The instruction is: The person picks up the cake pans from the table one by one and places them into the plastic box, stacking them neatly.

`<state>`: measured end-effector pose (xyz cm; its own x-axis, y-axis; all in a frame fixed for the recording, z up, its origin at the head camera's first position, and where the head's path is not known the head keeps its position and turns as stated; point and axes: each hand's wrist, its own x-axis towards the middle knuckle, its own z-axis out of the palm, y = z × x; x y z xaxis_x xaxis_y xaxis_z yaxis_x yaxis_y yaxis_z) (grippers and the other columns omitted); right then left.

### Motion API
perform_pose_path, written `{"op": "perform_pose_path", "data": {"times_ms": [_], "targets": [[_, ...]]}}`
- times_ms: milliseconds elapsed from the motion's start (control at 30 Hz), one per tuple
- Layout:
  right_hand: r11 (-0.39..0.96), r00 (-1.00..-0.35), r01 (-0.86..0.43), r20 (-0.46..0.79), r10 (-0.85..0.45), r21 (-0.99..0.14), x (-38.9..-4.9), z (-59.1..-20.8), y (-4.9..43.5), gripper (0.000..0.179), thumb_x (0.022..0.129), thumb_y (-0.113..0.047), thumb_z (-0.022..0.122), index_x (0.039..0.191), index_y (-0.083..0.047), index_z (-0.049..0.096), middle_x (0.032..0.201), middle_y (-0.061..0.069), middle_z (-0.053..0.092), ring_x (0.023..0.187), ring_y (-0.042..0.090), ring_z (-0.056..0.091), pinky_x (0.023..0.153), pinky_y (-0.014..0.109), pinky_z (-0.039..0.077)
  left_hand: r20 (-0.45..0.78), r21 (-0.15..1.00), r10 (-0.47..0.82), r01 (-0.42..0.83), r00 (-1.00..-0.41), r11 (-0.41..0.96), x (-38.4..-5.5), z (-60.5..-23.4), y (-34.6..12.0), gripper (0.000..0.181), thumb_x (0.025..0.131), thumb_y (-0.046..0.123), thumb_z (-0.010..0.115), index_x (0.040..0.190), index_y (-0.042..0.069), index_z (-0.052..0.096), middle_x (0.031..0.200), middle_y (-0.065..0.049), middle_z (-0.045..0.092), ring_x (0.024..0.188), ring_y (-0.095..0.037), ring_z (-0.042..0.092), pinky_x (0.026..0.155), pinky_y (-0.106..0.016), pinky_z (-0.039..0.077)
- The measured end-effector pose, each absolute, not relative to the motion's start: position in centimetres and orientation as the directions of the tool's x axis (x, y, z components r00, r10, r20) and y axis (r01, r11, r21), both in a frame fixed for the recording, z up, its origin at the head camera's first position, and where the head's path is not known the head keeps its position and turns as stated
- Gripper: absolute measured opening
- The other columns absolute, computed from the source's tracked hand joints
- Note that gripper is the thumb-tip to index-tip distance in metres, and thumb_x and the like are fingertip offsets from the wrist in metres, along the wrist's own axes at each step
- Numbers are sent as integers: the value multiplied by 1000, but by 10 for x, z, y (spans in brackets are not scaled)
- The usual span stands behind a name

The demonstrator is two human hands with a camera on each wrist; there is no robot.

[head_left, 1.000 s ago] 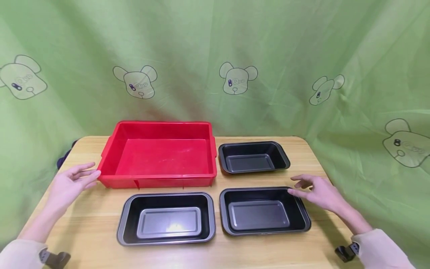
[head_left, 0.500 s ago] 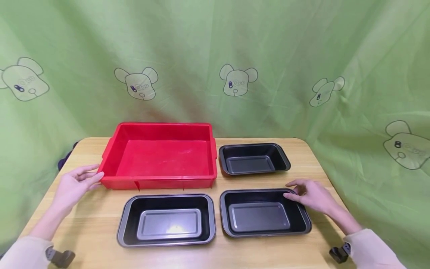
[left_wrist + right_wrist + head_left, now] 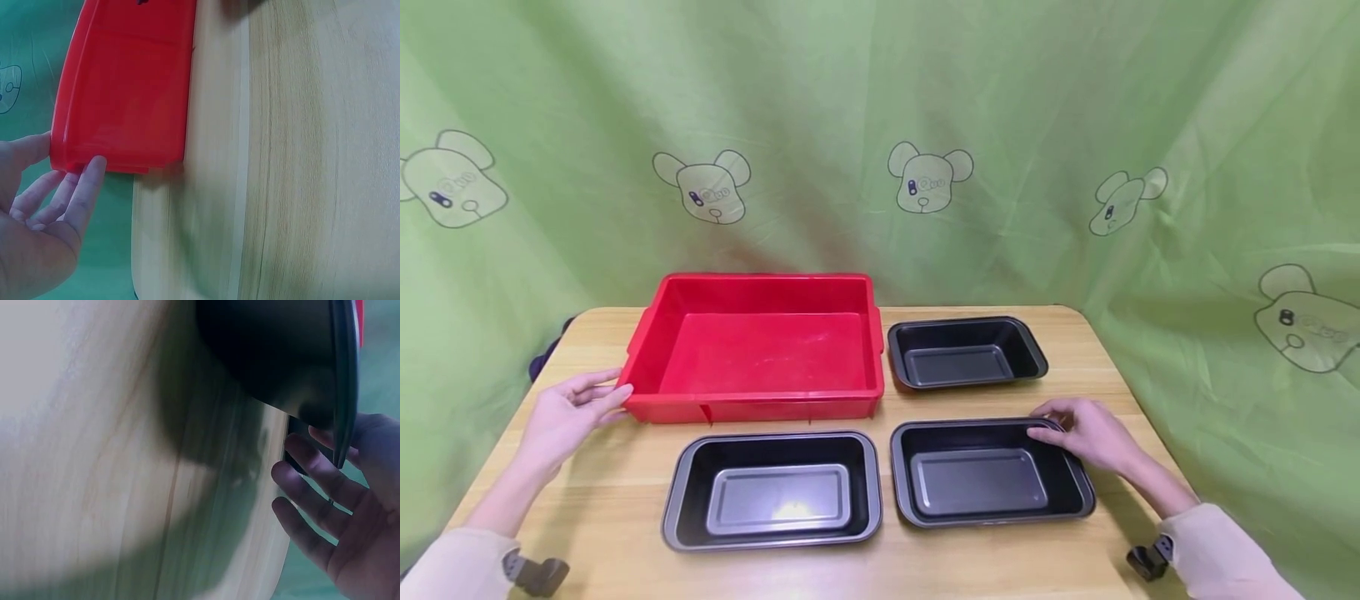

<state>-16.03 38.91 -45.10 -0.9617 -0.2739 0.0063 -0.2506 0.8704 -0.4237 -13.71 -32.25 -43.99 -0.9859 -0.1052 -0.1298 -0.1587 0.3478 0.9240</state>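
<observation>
At the near left corner of a large red plastic tray (image 3: 752, 408), my left hand (image 3: 559, 417) grips the rim. The left wrist view shows the thumb on the rim of the tray (image 3: 128, 94) and the fingers of the left hand (image 3: 47, 219) against its end wall. My right hand (image 3: 1097, 435) pinches the far right corner of a dark loaf pan (image 3: 977, 483), thumb inside. In the right wrist view, the remaining fingers of the right hand (image 3: 344, 512) spread outside the pan wall (image 3: 281, 356). Both tray and pan sit on the table.
A second loaf pan (image 3: 778, 500) lies in front of the red tray, left of the gripped pan. Behind, a smaller loaf pan (image 3: 958, 364) stands right of the tray. A green curtain (image 3: 820, 100) hangs behind the wooden table (image 3: 925, 567).
My right hand has moved left and closed on the loaf pan's corner, its thumb now inside. The left hand has shifted slightly right onto the tray's corner. Tray and pans stay put.
</observation>
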Motion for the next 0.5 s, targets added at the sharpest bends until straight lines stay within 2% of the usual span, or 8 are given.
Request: {"op": "perform_pose_path", "data": {"times_ms": [233,500], "targets": [[863,-958,-277,52,-282,-421,-160,-449,387,13,89,-30,85,97,-21,81,68,-12,58,63,-1,48,58,22,40,-134,931,-105,-161,-985,328,-137,-440,-322,69,102,23,72,152,-13,43,89,31,71,81,3,77,77,-16,63],[847,-944,-320,70,-321,-424,-159,-451,386,7,91,-25,83,92,-21,78,69,-14,60,64,-3,47,59,22,40,-146,922,-104,-174,-984,347,-136,-438,-321,72,103,25,71,154,-14,39,88,33,69,81,5,76,77,-16,63]]}}
